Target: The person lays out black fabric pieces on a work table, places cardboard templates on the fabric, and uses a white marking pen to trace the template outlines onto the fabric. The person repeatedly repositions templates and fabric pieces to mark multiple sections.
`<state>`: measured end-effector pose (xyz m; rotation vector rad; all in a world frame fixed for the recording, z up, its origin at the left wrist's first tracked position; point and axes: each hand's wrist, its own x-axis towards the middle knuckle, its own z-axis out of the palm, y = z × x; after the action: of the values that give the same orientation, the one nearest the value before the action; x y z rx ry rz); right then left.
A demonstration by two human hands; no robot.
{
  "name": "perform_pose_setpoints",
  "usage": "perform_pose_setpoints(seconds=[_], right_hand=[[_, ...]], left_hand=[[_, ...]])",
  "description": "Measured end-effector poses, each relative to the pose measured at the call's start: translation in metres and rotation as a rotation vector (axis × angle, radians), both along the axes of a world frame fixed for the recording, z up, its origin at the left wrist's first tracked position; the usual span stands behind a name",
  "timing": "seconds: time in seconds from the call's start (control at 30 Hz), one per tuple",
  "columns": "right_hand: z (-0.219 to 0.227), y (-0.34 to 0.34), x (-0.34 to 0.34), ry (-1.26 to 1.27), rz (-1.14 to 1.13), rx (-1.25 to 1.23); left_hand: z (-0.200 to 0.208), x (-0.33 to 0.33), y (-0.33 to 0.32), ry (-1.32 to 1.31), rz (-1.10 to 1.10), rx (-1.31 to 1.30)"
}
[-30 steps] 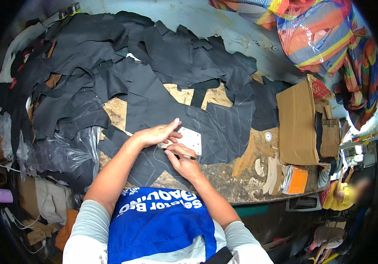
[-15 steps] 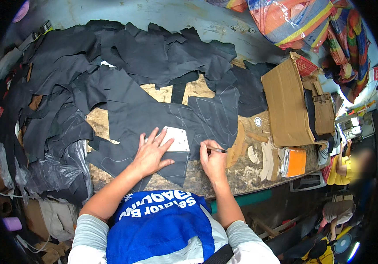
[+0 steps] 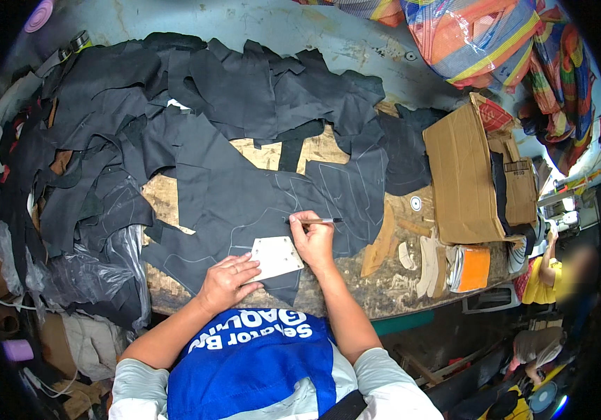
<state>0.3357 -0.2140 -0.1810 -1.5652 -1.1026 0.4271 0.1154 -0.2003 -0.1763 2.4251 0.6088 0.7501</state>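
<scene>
My right hand (image 3: 314, 241) is closed around a slim pen (image 3: 318, 221), its shaft pointing right, over the black leather piece (image 3: 223, 182). Thin pale outlines run across this leather. Just below the right hand lies a white pattern template (image 3: 278, 257), a flat angular plate with small holes. The fingers of my left hand (image 3: 229, 281) are on its left edge and appear to pinch it; the thumb's grip is partly hidden. Whether the template touches the leather all over, I cannot tell.
Black leather pieces (image 3: 111, 66) are heaped along the left and far side of the wooden table (image 3: 391, 287). On the right stand a cardboard box (image 3: 458, 175), an orange-covered stack (image 3: 470, 269) and tan pattern pieces (image 3: 428, 262). Clear plastic (image 3: 97, 269) hangs at left. Other people sit beyond.
The white template has come toward me and turned, with my left hand shifting to its left edge. My right hand with the pen has moved left and away from me, above the template.
</scene>
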Motion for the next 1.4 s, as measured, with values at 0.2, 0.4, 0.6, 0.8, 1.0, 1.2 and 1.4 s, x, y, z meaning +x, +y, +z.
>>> perform_pose_setpoints(seconds=[0.2, 0.4, 0.6, 0.8, 1.0, 1.2, 1.4], right_hand=[[-0.008, 0.001, -0.002, -0.114, -0.056, 0.081], [-0.007, 0.0, 0.003, 0.055, -0.093, 0.05], [0.013, 0.005, 0.013, -0.434, -0.044, 0.004], [0.032, 0.01, 0.017, -0.581, 0.163, -0.305], [0.03, 0.049, 0.006, -0.364, 0.274, -0.244], [0.041, 0.076, -0.003, -0.067, 0.311, -0.227], [0.07, -0.005, -0.005, 0.071, -0.059, 0.041]], left_hand=[[0.01, 0.001, 0.001, -0.119, 0.034, -0.055], [0.016, -0.009, 0.01, -0.332, 0.51, -0.449], [0.004, -0.051, 0.05, -0.424, 0.82, -0.587], [0.029, -0.119, 0.0, -0.372, 0.966, -0.867], [0.042, -0.105, -0.056, -0.859, 0.875, -1.523], [0.029, -0.077, -0.034, -0.671, 0.8, -1.391], [0.083, -0.084, 0.084, -0.383, 0.577, -0.678]])
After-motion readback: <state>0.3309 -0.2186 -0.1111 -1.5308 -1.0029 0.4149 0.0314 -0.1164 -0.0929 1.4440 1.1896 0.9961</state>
